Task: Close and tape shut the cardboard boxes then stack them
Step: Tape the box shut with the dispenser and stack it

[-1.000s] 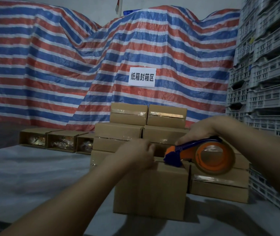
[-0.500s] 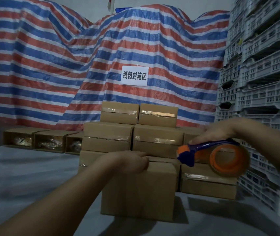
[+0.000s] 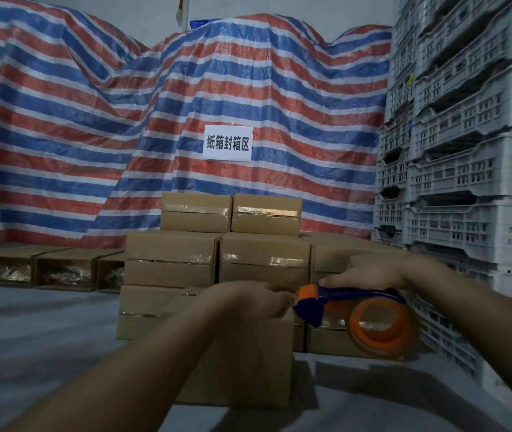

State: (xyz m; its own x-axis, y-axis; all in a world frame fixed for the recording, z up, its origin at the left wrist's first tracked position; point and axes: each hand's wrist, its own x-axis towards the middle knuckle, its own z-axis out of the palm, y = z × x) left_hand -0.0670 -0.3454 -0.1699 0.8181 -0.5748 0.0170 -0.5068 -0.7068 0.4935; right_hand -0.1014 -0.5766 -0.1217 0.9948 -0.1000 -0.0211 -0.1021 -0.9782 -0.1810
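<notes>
The front cardboard box [image 3: 248, 363] stands on the grey counter [image 3: 46, 338], just in front of the stacked boxes [image 3: 217, 260], which are already taped. The left hand [image 3: 248, 299] rests on the box's top near its right edge, fingers curled down over the closed flaps and pressing them; whether they pinch a tape end cannot be told.

The right hand [image 3: 370, 271] grips the blue handle of the tape dispenser [image 3: 351, 313] from above, fingers wrapped along it with the index finger stretched toward the orange front piece. The dispenser's blue nose sits just beside the left hand's fingertips at the box's upper right edge, and its orange roll hangs to the right of the box, in front of a taped box in the lower row.

Compared with half a second ago, the dispenser has come back left and slightly down, so its nose is again close to the left hand, where it had been drawn apart to the right. One second ago the nose was likewise against the box top. The left hand has kept its place on the box.

Three open boxes [image 3: 49, 271] lie on their sides at the far left of the counter. A striped tarpaulin [image 3: 92, 135] carries a white paper sign [image 3: 228, 143], and grey plastic crates [image 3: 466, 151] are stacked at the right.
</notes>
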